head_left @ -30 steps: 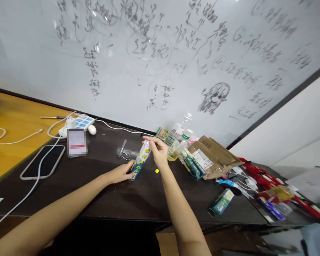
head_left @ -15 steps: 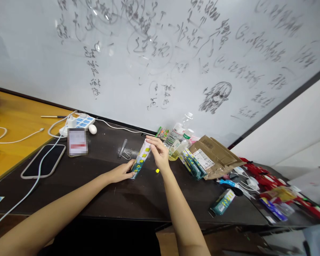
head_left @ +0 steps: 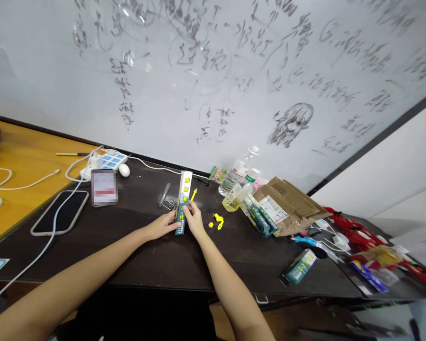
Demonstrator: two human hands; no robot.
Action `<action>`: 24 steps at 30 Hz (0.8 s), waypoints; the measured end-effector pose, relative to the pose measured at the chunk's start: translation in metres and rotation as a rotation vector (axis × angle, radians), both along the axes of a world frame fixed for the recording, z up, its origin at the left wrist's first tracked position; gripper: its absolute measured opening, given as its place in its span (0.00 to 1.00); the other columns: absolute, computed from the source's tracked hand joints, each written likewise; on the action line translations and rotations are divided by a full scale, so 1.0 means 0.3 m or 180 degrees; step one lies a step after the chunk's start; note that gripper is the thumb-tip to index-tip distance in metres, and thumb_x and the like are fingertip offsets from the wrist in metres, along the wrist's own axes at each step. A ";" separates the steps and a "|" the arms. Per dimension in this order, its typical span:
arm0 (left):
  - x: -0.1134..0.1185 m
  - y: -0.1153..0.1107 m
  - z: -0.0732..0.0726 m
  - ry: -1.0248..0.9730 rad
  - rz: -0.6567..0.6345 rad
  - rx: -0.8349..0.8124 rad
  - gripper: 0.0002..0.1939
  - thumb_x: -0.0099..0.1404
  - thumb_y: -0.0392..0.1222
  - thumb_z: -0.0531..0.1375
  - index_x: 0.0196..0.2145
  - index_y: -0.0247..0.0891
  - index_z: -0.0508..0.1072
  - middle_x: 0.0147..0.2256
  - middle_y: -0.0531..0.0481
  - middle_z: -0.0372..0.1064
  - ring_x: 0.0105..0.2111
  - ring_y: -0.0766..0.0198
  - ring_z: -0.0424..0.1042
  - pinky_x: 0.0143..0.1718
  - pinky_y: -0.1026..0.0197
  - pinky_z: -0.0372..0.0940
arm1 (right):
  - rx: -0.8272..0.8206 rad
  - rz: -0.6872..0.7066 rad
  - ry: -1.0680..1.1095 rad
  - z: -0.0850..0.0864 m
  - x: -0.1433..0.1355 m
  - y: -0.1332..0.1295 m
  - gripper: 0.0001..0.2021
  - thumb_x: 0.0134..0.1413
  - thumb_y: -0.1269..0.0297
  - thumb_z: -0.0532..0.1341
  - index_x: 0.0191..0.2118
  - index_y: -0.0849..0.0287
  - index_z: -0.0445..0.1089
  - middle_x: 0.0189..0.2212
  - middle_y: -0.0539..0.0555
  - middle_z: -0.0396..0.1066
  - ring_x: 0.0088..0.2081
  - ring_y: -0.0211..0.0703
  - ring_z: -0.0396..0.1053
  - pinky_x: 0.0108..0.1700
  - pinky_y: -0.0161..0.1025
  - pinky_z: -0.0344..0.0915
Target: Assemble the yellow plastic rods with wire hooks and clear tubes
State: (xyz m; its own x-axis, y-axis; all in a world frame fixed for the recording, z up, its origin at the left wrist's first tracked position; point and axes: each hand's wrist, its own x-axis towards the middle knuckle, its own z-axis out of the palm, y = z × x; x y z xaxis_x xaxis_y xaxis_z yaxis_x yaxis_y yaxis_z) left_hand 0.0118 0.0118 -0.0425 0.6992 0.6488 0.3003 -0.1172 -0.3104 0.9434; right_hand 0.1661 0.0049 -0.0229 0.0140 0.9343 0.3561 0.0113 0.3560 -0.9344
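Observation:
A tall green and white box with yellow lettering stands nearly upright on the dark table. My left hand grips its lower left side, fingers closed on it. On the other side, my right hand is closed against the lower right side. Just right of the box, a thin yellow piece shows above my right hand. Small yellow pieces lie farther right. To the left of the box are a clear grey tube and a bent metal clip.
Bottles, more green boxes and a brown paper package stand at the right. Another green box lies near the front edge. A phone, a power strip and cables are on the left. A whiteboard rises behind.
My right hand has moved from the top of the box down to its lower right side. The box has become more upright. Yellow pieces my right hand and arm hid now show.

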 end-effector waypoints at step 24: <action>-0.037 -0.023 0.056 0.1025 0.0876 0.1242 0.44 0.56 0.48 0.61 0.63 0.48 0.40 0.32 0.56 0.64 0.28 0.67 0.67 0.34 0.62 0.65 | -0.0502 0.0092 0.0817 0.003 -0.023 -0.041 0.20 0.50 0.47 0.58 0.42 0.56 0.63 0.24 0.48 0.68 0.23 0.36 0.66 0.25 0.33 0.64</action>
State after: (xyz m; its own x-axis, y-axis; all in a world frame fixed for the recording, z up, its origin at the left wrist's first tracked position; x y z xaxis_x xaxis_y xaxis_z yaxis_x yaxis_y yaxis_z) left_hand 0.0007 0.0050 -0.0258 0.6162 0.7036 0.3539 0.2913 -0.6211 0.7276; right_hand 0.1591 -0.0074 -0.0221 0.0575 0.9791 0.1949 -0.2404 0.2030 -0.9492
